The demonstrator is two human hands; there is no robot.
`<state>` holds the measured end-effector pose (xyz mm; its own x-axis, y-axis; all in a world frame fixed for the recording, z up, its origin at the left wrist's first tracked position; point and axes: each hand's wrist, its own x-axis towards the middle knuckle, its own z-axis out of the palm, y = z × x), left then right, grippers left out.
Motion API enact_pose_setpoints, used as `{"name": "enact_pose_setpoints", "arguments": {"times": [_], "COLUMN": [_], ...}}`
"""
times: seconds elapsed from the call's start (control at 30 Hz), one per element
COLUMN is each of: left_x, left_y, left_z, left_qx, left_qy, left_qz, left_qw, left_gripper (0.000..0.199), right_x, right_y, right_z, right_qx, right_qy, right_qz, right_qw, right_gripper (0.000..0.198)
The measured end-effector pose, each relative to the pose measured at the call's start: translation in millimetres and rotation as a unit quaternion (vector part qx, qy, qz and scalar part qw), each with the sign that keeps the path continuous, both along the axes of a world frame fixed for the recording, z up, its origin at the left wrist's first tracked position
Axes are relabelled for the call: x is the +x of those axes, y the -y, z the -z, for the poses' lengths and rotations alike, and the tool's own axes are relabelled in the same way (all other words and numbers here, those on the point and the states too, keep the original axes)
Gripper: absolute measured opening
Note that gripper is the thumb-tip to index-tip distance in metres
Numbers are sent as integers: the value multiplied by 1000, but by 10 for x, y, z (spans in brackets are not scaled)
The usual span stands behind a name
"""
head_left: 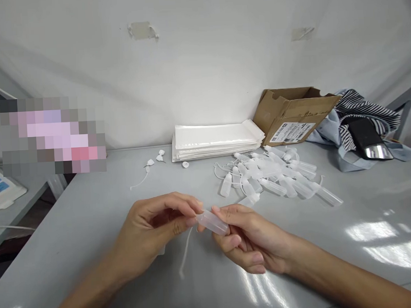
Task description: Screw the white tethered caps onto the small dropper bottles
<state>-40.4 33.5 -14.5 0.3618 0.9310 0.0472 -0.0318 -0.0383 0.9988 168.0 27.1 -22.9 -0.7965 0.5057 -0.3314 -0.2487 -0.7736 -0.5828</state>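
Note:
Between my two hands, just above the grey tabletop, is a small translucent plastic bottle [213,221], tilted with its base to the right. My right hand [246,237] grips its body near the base between thumb and fingers. At the neck end, my left hand [161,225] pinches with thumb and fingertips, which hide the neck and whatever cap is there. A thin white strap [186,256] hangs below the left fingertips. Part of a pale object shows under my left palm, too covered to name. Beyond my right hand lies a pile of similar bottles [271,171] with white caps and straps.
Several small white caps [150,163] lie at the back left. A stack of white envelopes [215,142] is against the wall, beside an open cardboard box [293,115]. Striped cloth [364,106] and a black-and-silver object [368,138] lie right. A white device [2,187] stands far left.

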Motion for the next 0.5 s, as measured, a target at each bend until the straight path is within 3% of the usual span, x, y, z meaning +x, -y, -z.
{"name": "enact_pose_setpoints", "arguments": {"times": [0.2, 0.33, 0.5], "left_x": [48, 35, -17], "left_y": [-17, -45, -72], "left_z": [-12, -10, 10], "left_qx": [-71, -97, -91], "left_qy": [29, -33, -31], "left_qz": [-7, 0, 7], "left_qw": [997, 995, 995], "left_gripper": [5, 13, 22], "right_x": [-41, -51, -49], "right_y": [27, 32, 19], "right_z": [15, 10, 12], "right_qx": [31, 47, 58], "right_qy": [-6, 24, 36], "right_qz": [23, 30, 36], "right_qw": [999, 998, 997], "right_gripper": [31, 31, 32]}}
